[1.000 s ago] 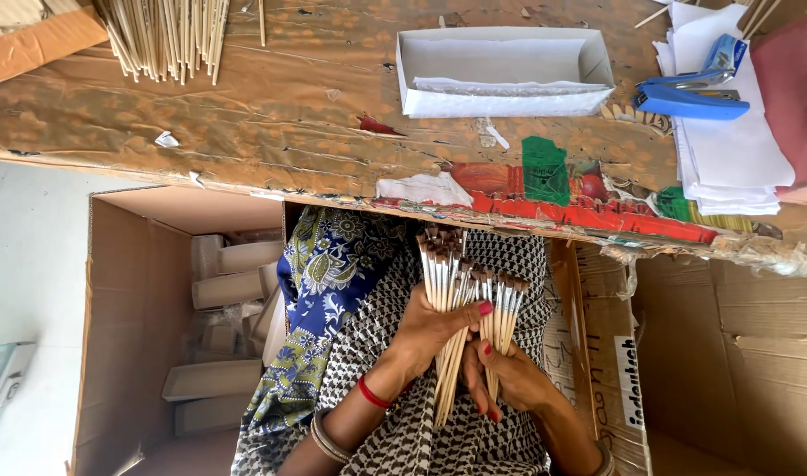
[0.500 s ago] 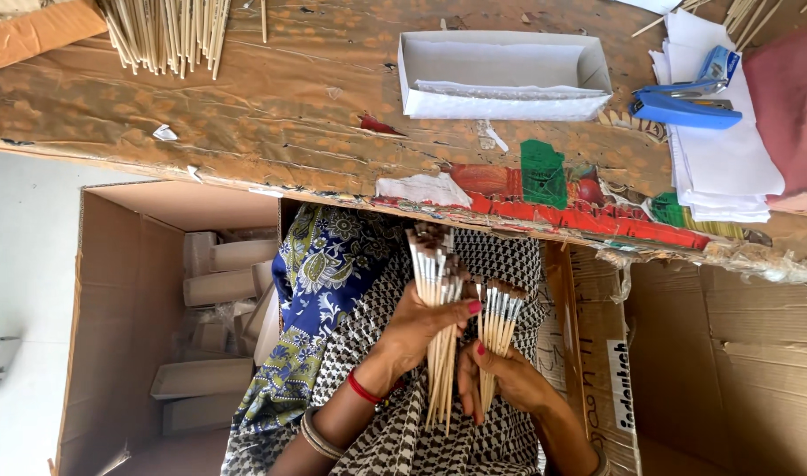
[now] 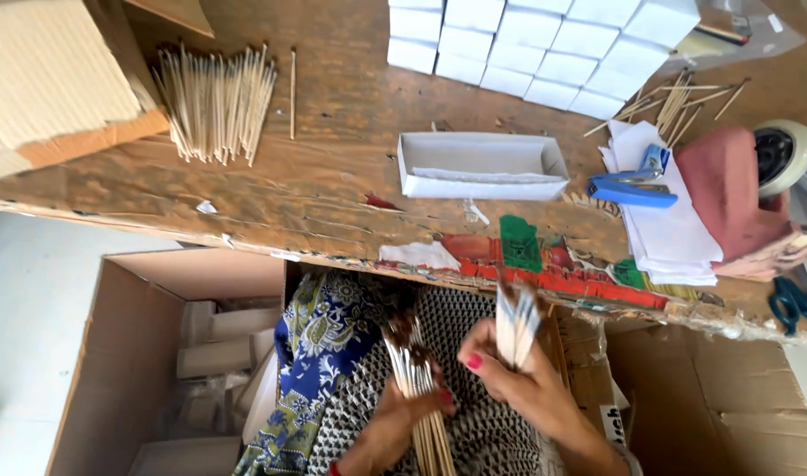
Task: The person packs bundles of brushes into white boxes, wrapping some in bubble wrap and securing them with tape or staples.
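Hands now parted: left hand (image 3: 402, 414) grips long stick bundle (image 3: 418, 388), right hand (image 3: 509, 375) pinches smaller bunch (image 3: 516, 322) below desk (image 3: 333, 211) edge. Light, brittle; hold mid-length.

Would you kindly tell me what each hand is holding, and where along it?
Left hand grips a bundle of thin dark-tipped sticks around mid-length. Right hand pinches a smaller bundle of sticks at its lower end.

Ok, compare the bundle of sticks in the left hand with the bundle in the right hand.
The left hand grips a longer-showing bundle of sticks, its stems running down past the fist. The right hand holds a smaller bunch, raised higher and nearer the table edge. Both are pale sticks with dark tips pointing up.
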